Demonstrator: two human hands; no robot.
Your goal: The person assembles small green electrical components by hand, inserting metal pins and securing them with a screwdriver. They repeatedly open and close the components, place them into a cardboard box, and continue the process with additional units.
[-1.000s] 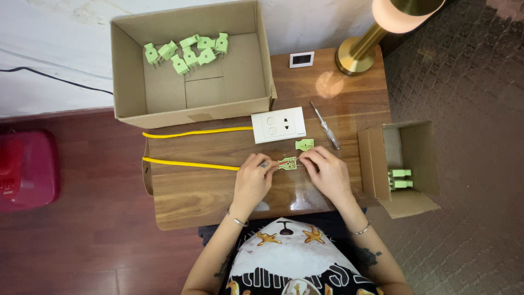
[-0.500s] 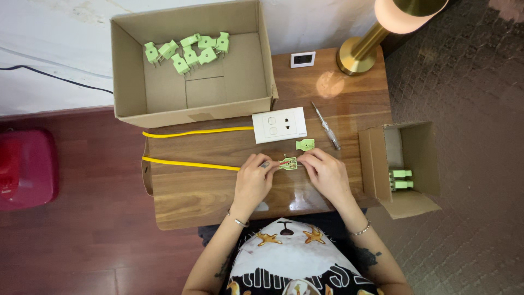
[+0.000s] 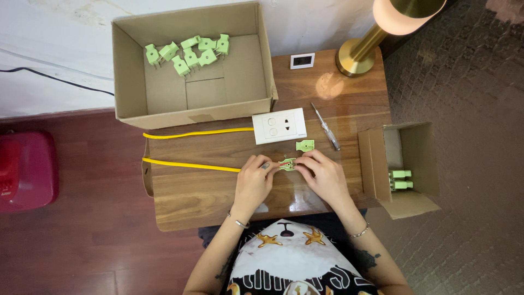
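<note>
My left hand [image 3: 255, 177] pinches the end of a yellow cable [image 3: 188, 164] where it meets an opened green plug body [image 3: 287, 163] on the wooden table [image 3: 207, 191]. My right hand [image 3: 322, 173] grips that same plug from the right side. Just above my right hand lies a loose green plug cover [image 3: 305, 145]. A white wall socket plate [image 3: 279, 125] lies above it, with the cable's other run reaching it. A small screwdriver [image 3: 326, 127] rests to the right of the plate.
A large open cardboard box [image 3: 191, 98] with several green plugs [image 3: 188, 53] sits at the table's back left. A small cardboard box [image 3: 404, 164] with two green plugs stands at the right edge. A brass lamp [image 3: 360, 54], a small white frame [image 3: 302, 60] and a red case [image 3: 24, 169] on the floor.
Both hands stay on the plug with only slight finger movement. The other things have not moved.
</note>
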